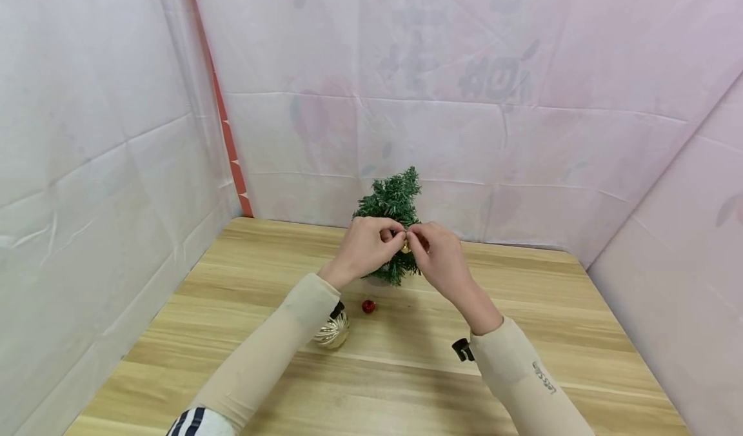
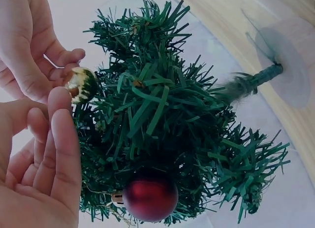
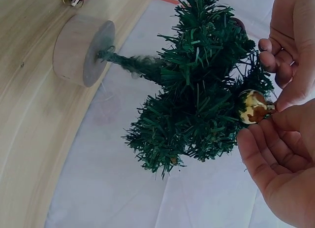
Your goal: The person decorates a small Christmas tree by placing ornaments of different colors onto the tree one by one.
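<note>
A small green artificial Christmas tree (image 1: 396, 194) stands on a round wooden base (image 3: 74, 50). At its front, my left hand (image 1: 367, 247) and right hand (image 1: 444, 260) meet fingertip to fingertip. Between them is a shiny gold bauble (image 3: 254, 107), close against the branches. The right thumb and forefinger pinch its cap end. The left thumb and forefinger pinch there too, though the thread itself is too fine to make out. A matte red bauble (image 2: 150, 194) hangs on the tree beside the left hand.
A small red bauble (image 1: 368, 306) lies on the wooden table (image 1: 395, 384) in front of the tree. Left of it, partly behind the left sleeve, is a larger ridged gold ball (image 1: 333, 333). Pale cloth walls (image 1: 441, 133) enclose the table's back and sides.
</note>
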A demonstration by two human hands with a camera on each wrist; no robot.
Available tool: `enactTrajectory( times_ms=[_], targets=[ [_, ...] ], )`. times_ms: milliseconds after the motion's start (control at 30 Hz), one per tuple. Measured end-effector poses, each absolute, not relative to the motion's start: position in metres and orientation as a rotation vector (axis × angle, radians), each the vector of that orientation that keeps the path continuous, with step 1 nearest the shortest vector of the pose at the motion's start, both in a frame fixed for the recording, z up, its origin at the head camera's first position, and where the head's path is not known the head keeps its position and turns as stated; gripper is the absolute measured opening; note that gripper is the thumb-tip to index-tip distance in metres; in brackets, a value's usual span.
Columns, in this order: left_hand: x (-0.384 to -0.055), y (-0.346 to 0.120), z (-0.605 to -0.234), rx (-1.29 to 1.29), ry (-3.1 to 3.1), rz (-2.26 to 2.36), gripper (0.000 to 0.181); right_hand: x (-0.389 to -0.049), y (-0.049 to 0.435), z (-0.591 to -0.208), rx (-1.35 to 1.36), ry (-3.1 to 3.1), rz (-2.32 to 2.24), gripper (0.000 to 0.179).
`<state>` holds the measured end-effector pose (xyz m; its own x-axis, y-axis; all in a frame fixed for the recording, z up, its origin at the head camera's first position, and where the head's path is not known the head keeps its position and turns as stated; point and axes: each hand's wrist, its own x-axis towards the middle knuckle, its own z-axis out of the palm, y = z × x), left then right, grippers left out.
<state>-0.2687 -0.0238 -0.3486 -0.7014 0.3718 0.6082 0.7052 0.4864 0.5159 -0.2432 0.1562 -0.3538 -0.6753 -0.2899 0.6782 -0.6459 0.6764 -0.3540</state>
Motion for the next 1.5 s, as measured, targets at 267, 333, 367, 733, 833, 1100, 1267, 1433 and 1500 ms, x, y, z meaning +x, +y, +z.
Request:
enactTrajectory(
  times_ms=[267,333,367,733,833,1100,1267,1433,1500],
  targets=[
    [-0.269,-0.019,-0.347,-0.873,-2.329,-1.027,0.016,-0.244,0.157,-0.351,0.724,-2.267,0.785,0.011],
    [-0.269,-0.018,-0.347,-0.864,-2.328,-1.012,0.015,-0.244,0.157,-0.351,0.721,-2.268,0.790,0.011],
    [-0.269,-0.018,-0.348,-0.861,-2.325,-1.005,0.015,-0.244,0.158,-0.352,0.719,-2.271,0.793,0.011],
    [-0.268,-0.014,-0.349,-0.829,-2.312,-0.883,0.014,-0.246,0.159,-0.353,0.677,-2.283,0.791,0.011],
    [-0.268,-0.012,-0.349,-0.820,-2.318,-0.834,0.014,-0.247,0.158,-0.353,0.656,-2.301,0.779,0.011],
    [-0.266,-0.008,-0.349,-0.782,-2.307,-0.789,0.015,-0.248,0.156,-0.351,0.621,-2.327,0.732,0.013],
    [-0.265,-0.005,-0.351,-0.780,-2.279,-0.684,0.014,-0.249,0.156,-0.351,0.612,-2.329,0.718,0.014],
    [-0.266,-0.002,-0.351,-0.765,-2.274,-0.655,0.015,-0.251,0.158,-0.350,0.612,-2.331,0.727,0.014],
    [-0.267,-0.001,-0.350,-0.751,-2.279,-0.671,0.016,-0.252,0.159,-0.349,0.617,-2.335,0.740,0.015]
  ],
)
